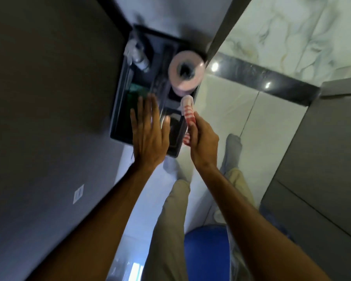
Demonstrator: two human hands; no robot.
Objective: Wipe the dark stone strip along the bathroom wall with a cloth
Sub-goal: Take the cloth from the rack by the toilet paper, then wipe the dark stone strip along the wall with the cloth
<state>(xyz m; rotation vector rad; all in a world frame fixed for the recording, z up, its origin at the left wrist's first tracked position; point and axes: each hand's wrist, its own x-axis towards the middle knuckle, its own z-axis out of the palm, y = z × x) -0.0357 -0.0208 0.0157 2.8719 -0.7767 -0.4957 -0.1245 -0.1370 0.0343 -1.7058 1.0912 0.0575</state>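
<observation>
The dark stone strip [267, 82] runs across the pale marble wall at the upper right, shiny with two light spots. My right hand [203, 142] is closed around a red-and-white striped object [189, 113] with a white rounded top, held upright just below a toilet paper roll; whether it is a cloth or a bottle is unclear in the blur. My left hand [150, 130] is flat with fingers spread, over a dark shelf box [120, 110], holding nothing.
A pink-white toilet paper roll [185, 73] sits on the dark shelf box next to small bottles [138, 55]. A grey cabinet [322, 159] stands at the right. My legs in beige trousers [170, 220] and a blue round thing [207, 250] are below.
</observation>
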